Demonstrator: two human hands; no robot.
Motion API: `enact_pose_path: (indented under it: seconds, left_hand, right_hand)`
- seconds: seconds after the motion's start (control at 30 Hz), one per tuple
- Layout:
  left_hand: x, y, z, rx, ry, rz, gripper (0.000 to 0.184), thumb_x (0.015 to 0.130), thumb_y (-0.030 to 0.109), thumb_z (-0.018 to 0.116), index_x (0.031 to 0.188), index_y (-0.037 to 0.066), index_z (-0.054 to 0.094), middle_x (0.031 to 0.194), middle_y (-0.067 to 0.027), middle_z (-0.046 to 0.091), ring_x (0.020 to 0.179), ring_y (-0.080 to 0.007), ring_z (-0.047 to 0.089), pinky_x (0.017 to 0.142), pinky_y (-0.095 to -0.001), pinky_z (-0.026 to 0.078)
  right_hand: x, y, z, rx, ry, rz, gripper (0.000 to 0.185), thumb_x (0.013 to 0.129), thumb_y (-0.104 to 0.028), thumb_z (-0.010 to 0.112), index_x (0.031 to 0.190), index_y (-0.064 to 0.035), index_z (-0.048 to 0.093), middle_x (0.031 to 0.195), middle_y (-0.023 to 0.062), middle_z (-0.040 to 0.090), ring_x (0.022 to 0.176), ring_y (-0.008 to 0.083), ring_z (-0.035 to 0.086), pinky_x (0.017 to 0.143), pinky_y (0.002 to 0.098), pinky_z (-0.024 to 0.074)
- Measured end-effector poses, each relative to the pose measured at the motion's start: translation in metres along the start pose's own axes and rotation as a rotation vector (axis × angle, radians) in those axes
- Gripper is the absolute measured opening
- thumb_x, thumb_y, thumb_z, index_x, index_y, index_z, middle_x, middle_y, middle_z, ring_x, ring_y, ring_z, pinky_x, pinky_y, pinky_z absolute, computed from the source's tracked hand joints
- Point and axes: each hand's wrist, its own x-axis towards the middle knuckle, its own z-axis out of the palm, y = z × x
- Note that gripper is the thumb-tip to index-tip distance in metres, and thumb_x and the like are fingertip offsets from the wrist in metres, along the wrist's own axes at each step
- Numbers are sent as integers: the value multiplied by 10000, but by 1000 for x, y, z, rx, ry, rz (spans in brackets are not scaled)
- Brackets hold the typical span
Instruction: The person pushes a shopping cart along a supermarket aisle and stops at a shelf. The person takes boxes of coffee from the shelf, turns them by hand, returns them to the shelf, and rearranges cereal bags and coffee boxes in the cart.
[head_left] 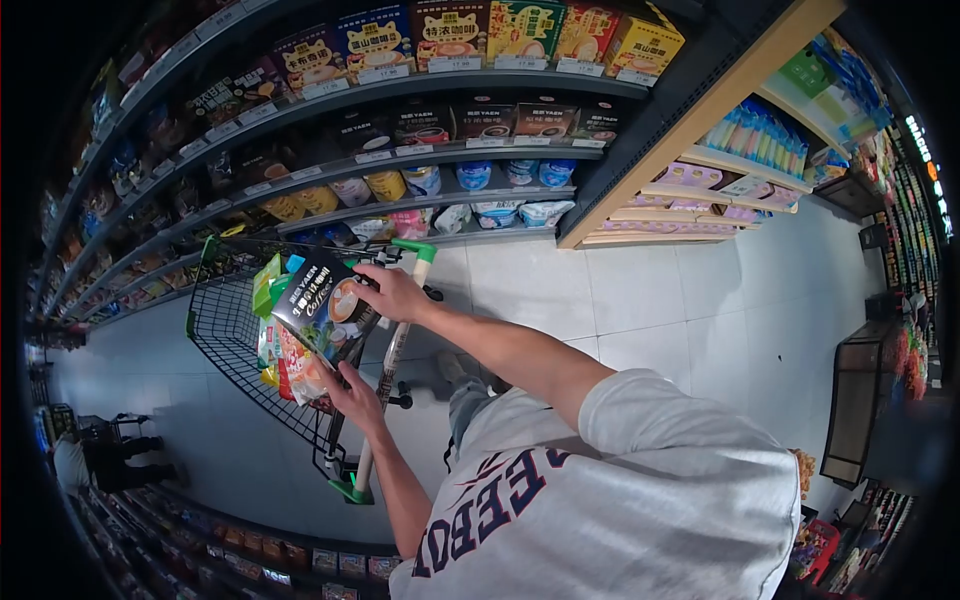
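Note:
A dark coffee box (325, 300) with a cup picture on its front is held between my two hands above a shopping cart. My right hand (397, 293) grips its upper right side, fingers on the front edge. Around the box's lower edge is my left hand (355, 402), its fingers partly hidden by the box. Behind and below the box, colourful bagged and packaged goods (295, 365) lie in the black wire cart (235, 345) with green corners. The cart's handle (395, 355) runs beside my wrists.
Shelves (520, 80) of boxed coffee, tubs and bags curve along the top and left. A wood-edged shelf unit (690, 130) stands at upper right. More shelves line the bottom left, where a person (85, 462) is beside another cart. Pale floor tiles (640, 300) lie between.

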Motion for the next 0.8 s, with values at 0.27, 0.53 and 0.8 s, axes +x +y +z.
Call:
enact_pose_path:
  seconds: [0.27, 0.53, 0.8]
  left_hand:
    - [-27, -2, 9, -28, 27, 53, 538, 1081, 165, 528, 1544, -57, 365, 1489, -258, 506, 1298, -280, 548, 1089, -357, 405]
    - [-54, 7, 19, -17, 59, 49, 545, 1076, 189, 546, 1532, -61, 383, 1523, -262, 470, 1347, -307, 527, 1116, -380, 396]
    - [-80, 20, 25, -178, 56, 4, 582, 1075, 186, 548, 1555, -66, 335, 1553, -247, 431, 1373, -284, 486, 1118, -375, 399]
  right_hand:
    - [-19, 4, -13, -16, 27, -46, 513, 942, -390, 695, 1273, 0, 661, 1057, 254, 727, 1002, 390, 721, 858, 420, 561]
    - [-35, 10, -27, -55, 6, -57, 511, 948, -405, 685, 1276, -13, 664, 1059, 252, 727, 1003, 389, 718, 850, 424, 563]
    - [-53, 16, -40, -54, 25, -101, 465, 974, -361, 667, 1284, -14, 669, 1062, 233, 736, 987, 361, 733, 844, 402, 564]
